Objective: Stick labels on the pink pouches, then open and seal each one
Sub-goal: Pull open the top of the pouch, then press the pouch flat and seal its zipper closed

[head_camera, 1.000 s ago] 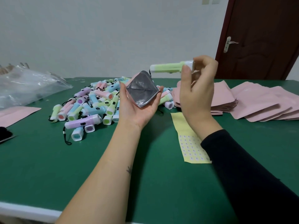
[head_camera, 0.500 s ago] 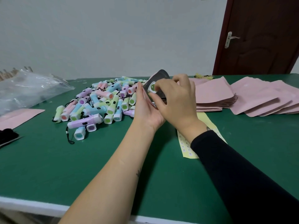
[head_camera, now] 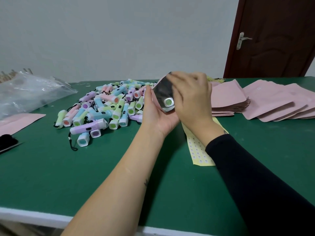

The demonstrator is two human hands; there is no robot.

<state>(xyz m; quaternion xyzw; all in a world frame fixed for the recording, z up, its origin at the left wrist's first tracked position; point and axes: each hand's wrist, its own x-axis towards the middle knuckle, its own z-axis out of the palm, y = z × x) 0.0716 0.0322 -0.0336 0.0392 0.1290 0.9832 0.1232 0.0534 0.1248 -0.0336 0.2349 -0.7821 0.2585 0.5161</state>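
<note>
Fingers of the left hand (head_camera: 156,114) clasp the opened pink pouch (head_camera: 162,89) above the counter (head_camera: 85,167), green torch (head_camera: 168,102) inside; the right hand (head_camera: 192,99), motion-blurred, hides its rim, grip impossible to tell.

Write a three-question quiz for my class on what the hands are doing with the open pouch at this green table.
1. True or false: the open pouch lies flat on the green table.
2. Multiple choice: the lens end of the torch inside the pouch is A) green, B) orange, C) purple.
3. Fill in: the yellow label sheet lies partly under the arm with the ____ sleeve.
Key: 1 false, the left hand holds it up; 2 A; 3 black.
</note>
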